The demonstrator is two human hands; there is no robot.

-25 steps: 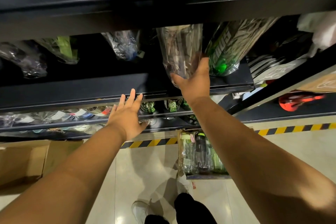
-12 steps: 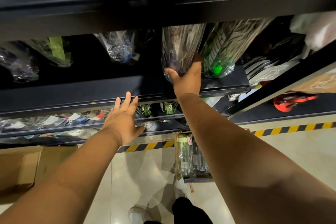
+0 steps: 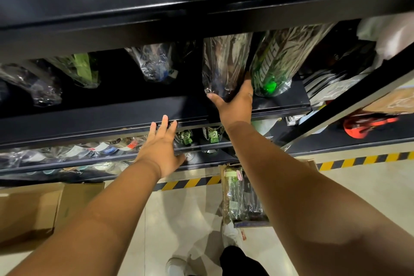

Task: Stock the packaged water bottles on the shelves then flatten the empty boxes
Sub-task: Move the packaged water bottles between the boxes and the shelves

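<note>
**Stocking in progress; boxes not yet flattened**

Head view, the only one supplied. We find the task partly done. Several wrapped bottles stand on the upper shelf [image 3: 89,119], among them a green-capped bottle [image 3: 277,65], and the lower tiers hold more. An open box [image 3: 251,223] on the floor has packaged bottles [image 3: 234,195] inside, so we judge that stocking remains. A brown cardboard box [image 3: 29,210] at lower left is not flattened; that step is outstanding.

The right hand [image 3: 235,105] grips the base of a dark wrapped bottle [image 3: 224,67]. The thumb wraps its left side and the fingers pass behind its right side, where they are largely hidden. The bottle stands near the shelf's front edge, just beside the green-capped one; we cannot tell whether the two touch.

The left hand [image 3: 161,148] holds nothing. Its fingers are straight and slightly spread, with the tips resting on the shelf's front lip.
</note>
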